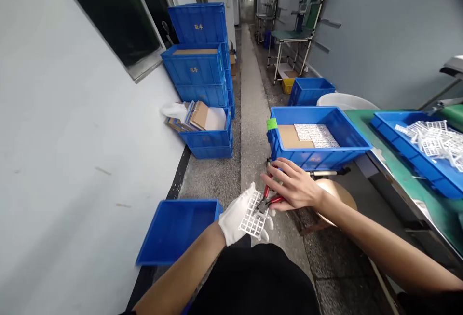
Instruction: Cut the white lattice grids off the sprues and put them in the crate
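Our left hand (238, 216), in a white glove, holds a white plastic lattice (254, 219) low in front of our body, with the glove's fingers (265, 234) curled around it from behind. Our bare right hand (294, 184) sits just beside it, its fingers (278, 174) closed around the red-handled cutters (268, 193), whose steel head touches the lattice's edge. Just past our right hand, a tool with a silver shaft and dark handle (327, 173) lies along the front of a blue crate (318, 158). That crate holds a cardboard sheet (292, 136) and flat white lattice sheets (314, 135), with a green tag (272, 123) on its corner. A round tan seat (336, 197) is below our right forearm. To the right, on a green-topped desk (361, 119), a blue tray (398, 148) carries a heap of white lattice pieces (434, 141). On the floor at lower left sits another blue crate (173, 233), and across the aisle stand stacked blue crates (197, 23), near a crate holding cardboard packets (198, 117) and a white glove (174, 111)
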{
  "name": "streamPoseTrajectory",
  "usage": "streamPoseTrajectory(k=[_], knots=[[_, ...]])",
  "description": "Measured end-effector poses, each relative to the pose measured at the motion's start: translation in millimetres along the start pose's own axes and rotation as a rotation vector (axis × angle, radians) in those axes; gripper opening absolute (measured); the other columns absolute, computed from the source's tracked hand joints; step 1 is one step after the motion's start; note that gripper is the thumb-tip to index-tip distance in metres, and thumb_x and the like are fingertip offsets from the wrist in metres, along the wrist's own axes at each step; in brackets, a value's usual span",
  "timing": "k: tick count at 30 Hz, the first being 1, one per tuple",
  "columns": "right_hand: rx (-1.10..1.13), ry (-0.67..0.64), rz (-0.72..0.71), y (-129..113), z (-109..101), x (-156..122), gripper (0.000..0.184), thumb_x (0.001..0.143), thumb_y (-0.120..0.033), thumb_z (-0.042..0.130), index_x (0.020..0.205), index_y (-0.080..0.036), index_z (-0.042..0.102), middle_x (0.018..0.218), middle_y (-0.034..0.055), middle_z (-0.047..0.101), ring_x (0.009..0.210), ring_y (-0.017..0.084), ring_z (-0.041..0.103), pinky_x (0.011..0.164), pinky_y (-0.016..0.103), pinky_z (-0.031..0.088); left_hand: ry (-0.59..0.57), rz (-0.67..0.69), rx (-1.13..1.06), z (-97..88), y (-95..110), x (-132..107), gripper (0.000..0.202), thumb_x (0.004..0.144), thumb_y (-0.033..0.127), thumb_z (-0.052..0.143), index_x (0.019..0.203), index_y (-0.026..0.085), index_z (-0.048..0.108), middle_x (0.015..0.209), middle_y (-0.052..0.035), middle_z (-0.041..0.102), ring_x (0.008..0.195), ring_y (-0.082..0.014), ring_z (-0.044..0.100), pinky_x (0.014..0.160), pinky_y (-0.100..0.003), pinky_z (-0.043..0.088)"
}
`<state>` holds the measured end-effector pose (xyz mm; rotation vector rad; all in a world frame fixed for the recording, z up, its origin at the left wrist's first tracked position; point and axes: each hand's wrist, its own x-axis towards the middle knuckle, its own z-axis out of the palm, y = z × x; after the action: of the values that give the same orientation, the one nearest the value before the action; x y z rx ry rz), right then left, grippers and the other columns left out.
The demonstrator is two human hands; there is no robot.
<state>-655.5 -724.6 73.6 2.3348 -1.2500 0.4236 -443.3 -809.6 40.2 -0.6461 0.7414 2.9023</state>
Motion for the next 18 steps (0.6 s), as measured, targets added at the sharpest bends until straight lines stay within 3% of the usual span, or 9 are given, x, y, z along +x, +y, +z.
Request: streamPoseTrajectory(k=[3, 6, 11, 18], knots=[[-0.003, -0.042, 0.053, 73, 44, 50, 0.079, 0.09, -0.071, 0.047, 0.135, -0.007, 0.054, 0.122, 0.0201, 0.058, 0.12, 0.036, 0.049, 0.105, 0.057, 0.043, -0.047, -0.02, 0.006, -30.9, 97, 33, 0.06, 0.097, 0.063, 0.031, 0.106, 0.012, 0.062, 0.082, -0.0116, 0.07, 0.063, -0.0262, 0.071, 0.051, -0.038, 0.058], [-0.007, -0.053, 0.142, 139, 77, 91, 0.079, 0.09, -0.07, 0.048, 0.137, -0.007, 0.053, 0.122, 0.0207, 0.057, 0.118, 0.035, 0.05, 0.103, 0.056, 0.044, -0.068, -0.048, 0.029, -47.8, 189, 61, 0.058, 0.095, 0.067, 0.034, 0.104, 0.015, 0.06, 0.079, -0.0105, 0.07, 0.06, -0.0256, 0.07, 0.05, -0.036, 0.057], [-0.053, -0.023, 0.211, 248, 131, 143, 0.074, 0.092, -0.068, 0.048, 0.133, -0.007, 0.056, 0.115, 0.0199, 0.059, 0.112, 0.034, 0.052, 0.096, 0.053, 0.046, -0.045, -0.041, 0.033, -70.6, 320, 117, 0.054, 0.094, 0.066, 0.036, 0.106, 0.018, 0.058, 0.078, -0.008, 0.069, 0.066, -0.0262, 0.071, 0.051, -0.036, 0.058], [-0.13, 0.039, 0.178, 437, 229, 192, 0.071, 0.088, -0.073, 0.05, 0.117, -0.009, 0.063, 0.099, 0.0161, 0.061, 0.097, 0.031, 0.052, 0.083, 0.049, 0.043, 0.019, -0.158, 0.059, -120.6, 498, 251, 0.052, 0.094, 0.064, 0.039, 0.101, 0.017, 0.06, 0.074, -0.0091, 0.07, 0.054, -0.0259, 0.069, 0.043, -0.038, 0.056]])
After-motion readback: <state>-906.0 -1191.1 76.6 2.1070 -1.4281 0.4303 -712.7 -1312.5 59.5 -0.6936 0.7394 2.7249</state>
